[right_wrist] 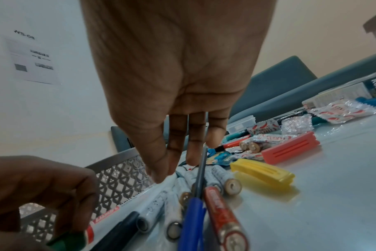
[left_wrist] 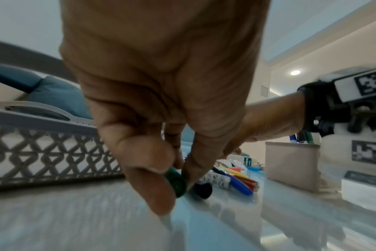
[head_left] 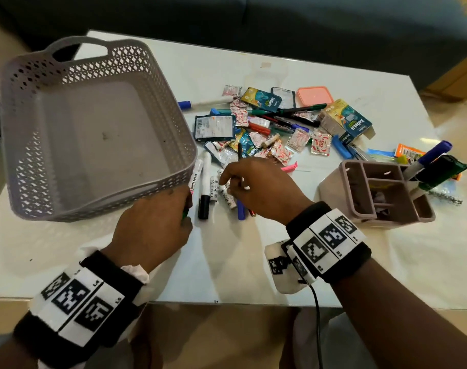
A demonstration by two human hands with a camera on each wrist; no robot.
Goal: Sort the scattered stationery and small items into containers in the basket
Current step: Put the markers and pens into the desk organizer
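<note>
The empty grey lattice basket [head_left: 94,203] stands at the left of the table. At its front right corner my left hand [head_left: 185,209] pinches the green cap [left_wrist: 176,183] of a whiteboard marker [head_left: 195,177] that lies along the basket wall. My right hand [head_left: 232,185] reaches down over a row of white batteries [head_left: 221,194], with its fingers around the thin shaft of a blue-capped pen [right_wrist: 193,214] lying across them. A black-capped marker [head_left: 204,187] lies between the two hands. Beyond them lies a pile of sachets [head_left: 317,142], pens and clips.
A beige compartment pen holder [head_left: 333,193] with several markers [head_left: 434,166] stands at the right. A medicine carton [head_left: 347,121] and a pink-lidded box [head_left: 315,95] lie at the far side of the pile. Yellow [right_wrist: 262,175] and pink clips [right_wrist: 290,147] sit near my right hand.
</note>
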